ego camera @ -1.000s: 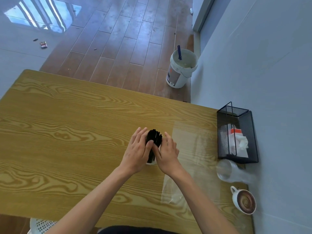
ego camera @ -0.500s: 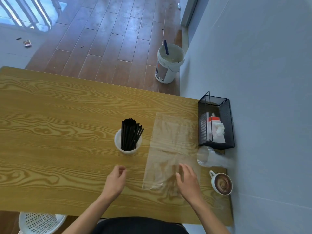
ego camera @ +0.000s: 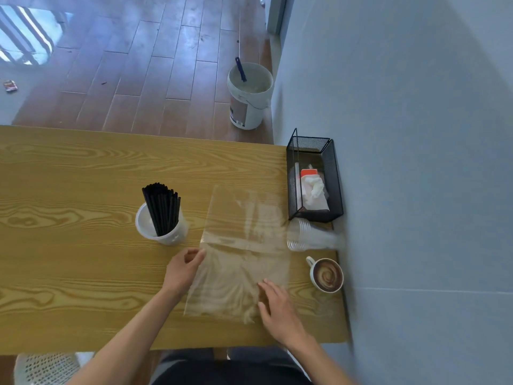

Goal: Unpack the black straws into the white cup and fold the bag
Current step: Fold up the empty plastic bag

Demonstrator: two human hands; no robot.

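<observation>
A bundle of black straws (ego camera: 162,208) stands upright in the white cup (ego camera: 159,233) near the middle of the wooden table (ego camera: 69,190). To its right the clear plastic bag (ego camera: 244,245) lies flat and empty on the table. My left hand (ego camera: 183,269) pinches the bag's left edge between thumb and fingers. My right hand (ego camera: 277,308) rests flat, fingers spread, on the bag's near right corner.
A black mesh holder (ego camera: 315,179) with napkins stands against the wall at the right. A stack of clear plastic cups (ego camera: 308,237) lies on its side beside it. A cup of coffee (ego camera: 327,275) sits right of the bag. A white bucket (ego camera: 249,95) stands on the floor beyond the table.
Both hands left the straws in the cup and came to the bag. My left hand has moved right and taken the bag's left edge; my right hand stays pressed on it.
</observation>
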